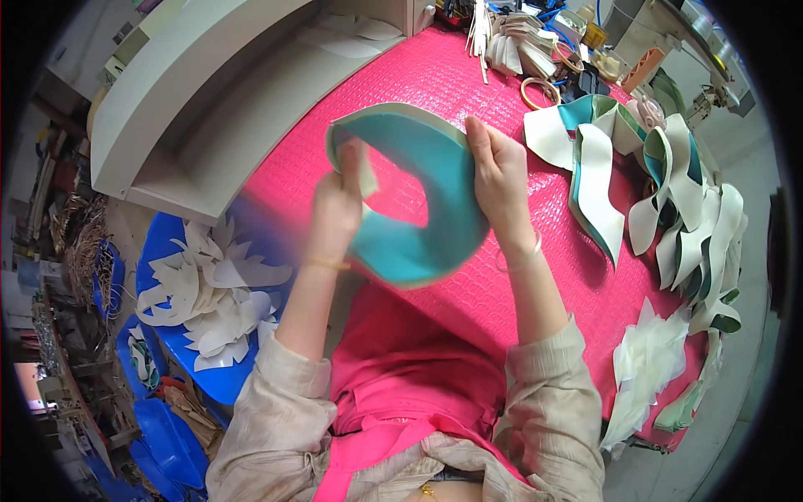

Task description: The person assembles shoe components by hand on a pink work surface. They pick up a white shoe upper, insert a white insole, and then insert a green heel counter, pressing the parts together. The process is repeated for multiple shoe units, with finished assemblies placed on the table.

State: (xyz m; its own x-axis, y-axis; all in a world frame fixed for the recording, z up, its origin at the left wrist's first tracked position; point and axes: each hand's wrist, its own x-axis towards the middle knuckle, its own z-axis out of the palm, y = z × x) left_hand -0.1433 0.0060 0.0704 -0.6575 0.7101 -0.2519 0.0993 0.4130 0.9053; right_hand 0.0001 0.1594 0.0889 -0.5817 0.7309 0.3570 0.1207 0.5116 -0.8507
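Both my hands hold a curved shoe upper (pixel 452 201) above the pink table. Its teal lining faces up, and a pale cream edge shows along the far side. My left hand (pixel 336 213), blurred by motion, pinches the upper's left end with the thumb on top. At the right side, my right hand (pixel 503 171) grips the outer edge, thumb up and fingers mostly hidden behind the piece. Through the gap in the curve the pink cover shows.
Similar white uppers with teal lining (pixel 598 180) lie along the table's right side, above thin white sheets (pixel 648 368). Tape rolls (pixel 539 92) and bundled strips are at the back. A blue tub (pixel 159 243) of white cut pieces stands left, below a grey shelf (pixel 192 159).
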